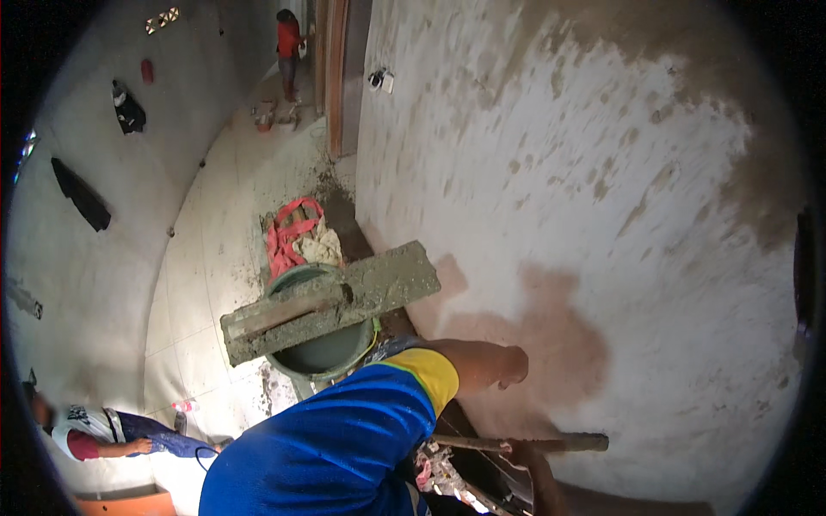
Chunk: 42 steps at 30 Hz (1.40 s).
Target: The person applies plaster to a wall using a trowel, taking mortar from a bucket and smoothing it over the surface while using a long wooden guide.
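My left arm, in a blue sleeve with a yellow cuff, reaches across to the right. At its end my left hand (511, 366) is curled into a compact shape beside the wall; anything inside it is hidden. Lower down, my right hand (518, 453) is closed round a long narrow board (578, 443), seen nearly edge-on near the wall. Left of my forearm, a mortar-caked plastering float (391, 279) with a raised wooden handle (292, 310) lies tilted across a round bucket (320, 376). Grey liquid shows inside the bucket below the float.
A wall (551, 215) with patchy damp plaster rises along the right. Beyond the bucket lies a red-and-cream bag (292, 232) on the tiled floor (202, 284), near mortar splashes. One person (288, 43) stands far off by a doorway; another (112, 439) is at lower left.
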Motion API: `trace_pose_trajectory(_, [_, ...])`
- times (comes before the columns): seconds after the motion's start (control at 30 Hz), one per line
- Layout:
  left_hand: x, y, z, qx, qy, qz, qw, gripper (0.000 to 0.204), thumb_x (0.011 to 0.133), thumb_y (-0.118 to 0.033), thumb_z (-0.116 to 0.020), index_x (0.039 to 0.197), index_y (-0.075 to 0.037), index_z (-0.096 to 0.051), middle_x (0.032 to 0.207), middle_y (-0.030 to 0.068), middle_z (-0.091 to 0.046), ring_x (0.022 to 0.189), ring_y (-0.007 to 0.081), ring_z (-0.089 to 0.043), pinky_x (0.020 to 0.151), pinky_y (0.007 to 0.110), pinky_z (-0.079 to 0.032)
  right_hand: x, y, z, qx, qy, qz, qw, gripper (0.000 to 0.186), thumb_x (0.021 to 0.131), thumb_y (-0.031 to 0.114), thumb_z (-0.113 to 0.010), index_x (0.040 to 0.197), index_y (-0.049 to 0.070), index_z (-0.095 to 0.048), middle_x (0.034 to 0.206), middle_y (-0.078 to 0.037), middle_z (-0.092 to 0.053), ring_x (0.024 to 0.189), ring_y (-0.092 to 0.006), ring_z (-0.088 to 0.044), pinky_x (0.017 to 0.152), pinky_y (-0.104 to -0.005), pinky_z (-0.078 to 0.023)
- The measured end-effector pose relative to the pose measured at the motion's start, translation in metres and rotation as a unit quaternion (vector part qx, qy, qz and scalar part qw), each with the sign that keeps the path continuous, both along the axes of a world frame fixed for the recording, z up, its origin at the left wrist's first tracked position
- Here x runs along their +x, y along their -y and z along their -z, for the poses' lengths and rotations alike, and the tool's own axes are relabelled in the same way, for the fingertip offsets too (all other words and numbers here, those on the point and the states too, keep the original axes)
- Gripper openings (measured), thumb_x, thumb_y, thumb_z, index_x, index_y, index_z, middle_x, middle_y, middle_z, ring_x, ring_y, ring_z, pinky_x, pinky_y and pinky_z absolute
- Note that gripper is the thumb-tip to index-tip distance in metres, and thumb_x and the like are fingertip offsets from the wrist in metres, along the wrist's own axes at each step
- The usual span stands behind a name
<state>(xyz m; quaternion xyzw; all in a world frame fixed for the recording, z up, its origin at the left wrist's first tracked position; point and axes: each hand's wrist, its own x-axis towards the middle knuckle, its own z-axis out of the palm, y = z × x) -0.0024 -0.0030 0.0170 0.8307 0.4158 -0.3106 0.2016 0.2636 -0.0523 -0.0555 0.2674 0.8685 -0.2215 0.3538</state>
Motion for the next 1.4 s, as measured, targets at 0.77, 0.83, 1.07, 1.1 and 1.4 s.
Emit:
trace_pose_trajectory(0.77, [-0.008,-0.002,0.021,0.028,0.012,-0.027,0.999,0.057,0.067,-0.049,-0.066,0.112,-0.014,-0.059,0.113,0.0063,-0.057,0.105,0.0288,-0.051,0.089,0.041,-0.04,0.01,-0.009,0.019,-0.027,-0.015,0.005,0.999,0.039,0.081,0.038,-0.053,0.11,0.012,-0.055,0.107,-0.009,-0.059,0.099,-0.0266,-0.056,0.086,-0.0382,-0.044])
trace_pose_trajectory(0.83, [-0.013,-0.001,0.034,0.021,0.009,-0.041,0.999,0.056,0.067,-0.049,-0.066,0.11,-0.014,-0.059,0.111,0.0064,-0.058,0.103,0.0287,-0.052,0.088,0.041,-0.04,-0.007,-0.001,0.008,0.032,-0.024,-0.016,0.999,0.038,0.081,0.037,-0.053,0.111,0.013,-0.054,0.107,-0.009,-0.059,0.099,-0.0257,-0.056,0.085,-0.0374,-0.044])
trace_pose_trajectory(1.07, [-0.011,0.002,0.019,0.03,0.021,-0.031,0.999,0.056,0.071,-0.056,-0.056,0.108,-0.015,-0.06,0.111,0.0064,-0.058,0.104,0.0281,-0.051,0.089,0.044,-0.038,-0.006,0.002,-0.004,0.008,-0.027,0.019,0.999,0.039,0.08,0.035,-0.054,0.11,0.01,-0.055,0.106,-0.009,-0.06,0.098,-0.0257,-0.057,0.085,-0.037,-0.044])
trace_pose_trajectory(1.1, [-0.013,0.004,0.019,0.029,0.022,-0.032,0.999,0.056,0.071,-0.056,-0.056,0.108,-0.015,-0.06,0.111,0.0064,-0.058,0.104,0.0281,-0.051,0.089,0.044,-0.038,-0.005,0.001,0.0,0.006,-0.026,0.017,0.999,0.039,0.08,0.035,-0.054,0.11,0.01,-0.055,0.106,-0.009,-0.06,0.098,-0.0257,-0.057,0.085,-0.037,-0.044])
trace_pose_trajectory(1.4, [-0.011,-0.001,0.01,0.016,0.017,-0.153,0.988,0.047,0.079,-0.053,-0.046,0.104,-0.017,-0.063,0.106,0.0043,-0.06,0.1,0.0247,-0.053,0.087,0.041,-0.039,-0.013,0.001,-0.004,0.004,0.004,0.01,1.0,0.039,0.079,0.034,-0.055,0.11,0.009,-0.055,0.107,-0.01,-0.059,0.1,-0.0264,-0.056,0.087,-0.0372,-0.043])
